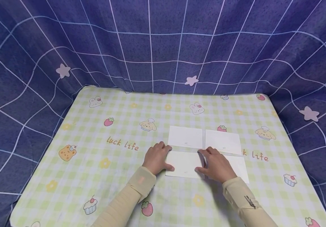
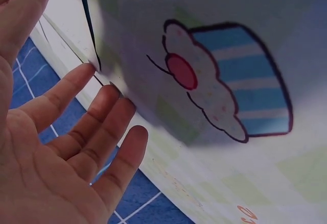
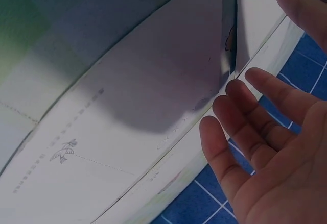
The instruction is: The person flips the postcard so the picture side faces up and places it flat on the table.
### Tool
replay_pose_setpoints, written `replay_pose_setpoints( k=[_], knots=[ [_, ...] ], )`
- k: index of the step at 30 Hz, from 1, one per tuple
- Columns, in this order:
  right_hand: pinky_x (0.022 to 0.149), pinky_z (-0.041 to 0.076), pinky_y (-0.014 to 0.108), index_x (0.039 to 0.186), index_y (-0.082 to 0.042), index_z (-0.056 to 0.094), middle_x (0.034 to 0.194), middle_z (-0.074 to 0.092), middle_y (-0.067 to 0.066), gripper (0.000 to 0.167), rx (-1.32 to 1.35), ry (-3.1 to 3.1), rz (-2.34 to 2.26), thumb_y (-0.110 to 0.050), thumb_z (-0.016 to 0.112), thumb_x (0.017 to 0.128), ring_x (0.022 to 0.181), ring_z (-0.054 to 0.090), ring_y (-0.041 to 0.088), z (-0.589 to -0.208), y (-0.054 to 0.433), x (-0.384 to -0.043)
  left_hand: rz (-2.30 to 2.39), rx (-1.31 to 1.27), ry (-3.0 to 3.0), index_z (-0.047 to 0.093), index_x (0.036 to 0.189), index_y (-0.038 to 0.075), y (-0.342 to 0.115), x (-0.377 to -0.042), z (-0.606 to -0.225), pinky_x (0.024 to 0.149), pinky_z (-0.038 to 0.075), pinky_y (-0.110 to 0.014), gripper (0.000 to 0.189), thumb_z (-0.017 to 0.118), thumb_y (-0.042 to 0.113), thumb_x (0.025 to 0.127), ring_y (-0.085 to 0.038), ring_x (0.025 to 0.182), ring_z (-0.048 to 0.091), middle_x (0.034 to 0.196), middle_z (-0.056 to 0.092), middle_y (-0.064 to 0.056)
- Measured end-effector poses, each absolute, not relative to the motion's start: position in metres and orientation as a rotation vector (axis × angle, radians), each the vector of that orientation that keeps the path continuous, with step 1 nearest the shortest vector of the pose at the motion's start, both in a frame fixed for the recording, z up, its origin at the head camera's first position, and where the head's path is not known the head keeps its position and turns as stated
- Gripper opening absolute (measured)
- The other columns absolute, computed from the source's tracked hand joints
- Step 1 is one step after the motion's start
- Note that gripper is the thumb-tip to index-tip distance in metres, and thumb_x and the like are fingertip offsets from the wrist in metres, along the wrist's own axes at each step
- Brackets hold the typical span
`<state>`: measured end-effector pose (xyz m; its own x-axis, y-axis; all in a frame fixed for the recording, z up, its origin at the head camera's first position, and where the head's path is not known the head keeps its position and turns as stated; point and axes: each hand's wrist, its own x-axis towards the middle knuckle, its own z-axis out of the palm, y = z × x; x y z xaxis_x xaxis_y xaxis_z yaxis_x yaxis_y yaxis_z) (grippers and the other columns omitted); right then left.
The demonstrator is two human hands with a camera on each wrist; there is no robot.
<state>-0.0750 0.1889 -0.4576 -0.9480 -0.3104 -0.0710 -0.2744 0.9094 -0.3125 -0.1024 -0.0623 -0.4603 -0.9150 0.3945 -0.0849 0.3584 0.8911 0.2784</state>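
White rectangular paper cards lie in two rows of two on the cloth. The near left card point(image 1: 184, 164) has my left hand point(image 1: 157, 158) at its left edge and my right hand point(image 1: 216, 165) at its right edge, thumbs and fingers spread along the sides. Part of the near right card point(image 1: 240, 168) is hidden under my right hand. Behind them lie the far left card point(image 1: 185, 137) and the far right card point(image 1: 222, 141), narrow gaps between. In the right wrist view, a small bird drawing and faint lines show on a white card point(image 3: 133, 127); the fingers look loosely bent.
A green-and-white checked tablecloth point(image 1: 78, 179) with printed animals, cupcakes and strawberries covers the table. Dark blue curtain point(image 1: 163, 47) with white grid lines and stars hangs behind and at both sides. The cards lie right of the table's middle.
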Motion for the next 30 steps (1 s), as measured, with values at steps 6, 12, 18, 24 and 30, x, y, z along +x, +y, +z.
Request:
replay_pose_setpoints(
  k=[6,12,18,24,30],
  knots=[
    [0.080,0.052,0.045,0.133,-0.004,0.063,0.109,0.061,0.009,0.071,-0.460,2.940,-0.472,-0.040,0.089,0.077,0.092,0.058,0.025,-0.4582,0.1887,-0.0753,0.394,0.614,2.924,0.066,0.127,0.011,-0.0631,-0.1028,-0.4606,0.078,0.049,-0.040,0.079,0.095,0.047,0.063,-0.025,0.091,0.055,0.105,0.057,-0.008],
    [0.082,0.051,0.045,0.133,-0.002,0.063,0.110,0.061,0.009,0.071,-0.481,2.935,-0.465,-0.037,0.089,0.077,0.096,0.058,0.027,-0.4587,0.1884,-0.0751,0.387,0.619,2.921,0.066,0.126,0.012,-0.0626,-0.1027,-0.4616,0.078,0.049,-0.040,0.078,0.095,0.045,0.063,-0.025,0.093,0.055,0.106,0.056,-0.007],
    [0.080,0.051,0.043,0.132,-0.003,0.063,0.110,0.061,0.009,0.071,-0.482,2.934,-0.469,-0.037,0.090,0.075,0.095,0.056,0.025,-0.4589,0.1881,-0.0749,0.383,0.611,2.915,0.065,0.125,0.012,-0.0613,-0.1021,-0.4620,0.078,0.048,-0.039,0.075,0.096,0.042,0.063,-0.025,0.094,0.054,0.105,0.056,-0.006],
    [0.078,0.050,0.044,0.130,-0.003,0.063,0.107,0.061,0.008,0.071,-0.467,2.948,-0.496,-0.036,0.091,0.074,0.092,0.055,0.025,-0.4598,0.1879,-0.0760,0.385,0.621,2.931,0.066,0.122,0.012,-0.0607,-0.1018,-0.4621,0.076,0.048,-0.039,0.073,0.096,0.042,0.063,-0.024,0.093,0.055,0.104,0.056,-0.006],
    [0.079,0.051,0.046,0.128,-0.004,0.062,0.105,0.061,0.009,0.072,-0.483,2.984,-0.504,-0.035,0.093,0.072,0.094,0.057,0.028,-0.4621,0.1869,-0.0755,0.393,0.613,2.925,0.066,0.123,0.012,-0.0609,-0.1014,-0.4621,0.077,0.048,-0.038,0.073,0.096,0.041,0.063,-0.024,0.093,0.055,0.105,0.056,-0.006]
  ],
)
